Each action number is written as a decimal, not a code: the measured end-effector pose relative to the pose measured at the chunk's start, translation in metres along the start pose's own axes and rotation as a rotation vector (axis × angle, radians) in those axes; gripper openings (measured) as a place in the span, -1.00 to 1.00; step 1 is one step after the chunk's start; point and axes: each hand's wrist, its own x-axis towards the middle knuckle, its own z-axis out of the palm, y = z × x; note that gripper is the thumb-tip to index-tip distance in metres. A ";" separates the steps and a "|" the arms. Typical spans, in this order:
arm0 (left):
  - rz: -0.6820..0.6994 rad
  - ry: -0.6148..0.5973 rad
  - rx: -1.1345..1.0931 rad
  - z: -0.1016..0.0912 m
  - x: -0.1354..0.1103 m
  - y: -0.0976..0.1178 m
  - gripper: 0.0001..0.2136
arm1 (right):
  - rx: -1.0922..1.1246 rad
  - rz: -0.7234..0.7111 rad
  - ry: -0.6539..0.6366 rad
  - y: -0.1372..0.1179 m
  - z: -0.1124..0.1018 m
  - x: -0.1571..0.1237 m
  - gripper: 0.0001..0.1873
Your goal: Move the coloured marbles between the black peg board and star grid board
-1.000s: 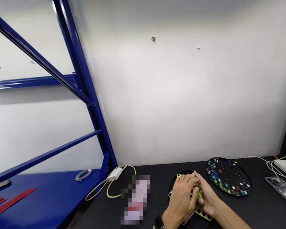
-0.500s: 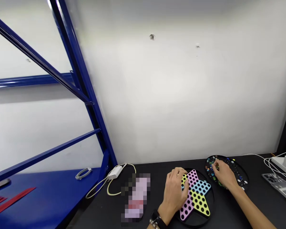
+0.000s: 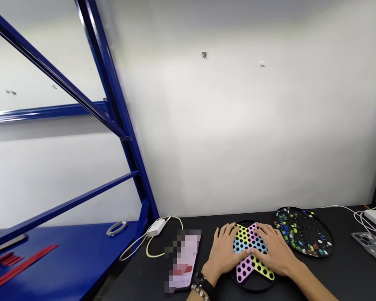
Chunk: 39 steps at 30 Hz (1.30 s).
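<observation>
A star-shaped Chinese checkers board [image 3: 245, 266] in pink, yellow and blue, dotted with black holes, sits over a round black tray [image 3: 256, 290]. My left hand [image 3: 227, 251] lies on the board's left side with its fingers stretched out and apart. On the opposite side rests my right hand [image 3: 275, 251], also open, its fingers pointing up and left. The two thumbs come together near the board's middle. Both hands cover parts of the star's side points. Right of them, a second round black tray [image 3: 329, 234] contains many coloured glass marbles [image 3: 290, 230].
A phone [image 3: 188, 261], partly pixelated, lies left of my hands beside a white adapter [image 3: 156, 227] with a cable. At right are another phone or clear case [image 3: 371, 246] and white cables. A blue rack [image 3: 113, 83] stands left; a white wall rises behind.
My right hand has left the marble tray and moved left onto the star board. My left hand stays on the board, its fingers more spread. The view has shifted slightly.
</observation>
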 end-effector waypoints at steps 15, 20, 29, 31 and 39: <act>-0.056 0.062 -0.065 0.003 -0.001 -0.005 -0.43 | 0.024 -0.001 -0.093 -0.005 0.010 -0.004 -0.37; -0.063 0.051 -0.068 0.000 -0.002 -0.001 -0.41 | 0.011 -0.001 -0.117 -0.004 0.011 -0.004 -0.36; -0.048 0.015 -0.036 -0.001 -0.001 0.000 -0.43 | -0.011 0.046 -0.144 -0.005 0.014 -0.003 -0.26; -0.050 0.002 -0.023 -0.001 0.000 -0.001 -0.42 | -0.011 0.049 -0.149 -0.004 0.014 -0.003 -0.26; -0.042 0.009 0.012 -0.005 0.001 0.001 -0.45 | -0.020 0.032 -0.169 -0.005 0.012 0.002 -0.27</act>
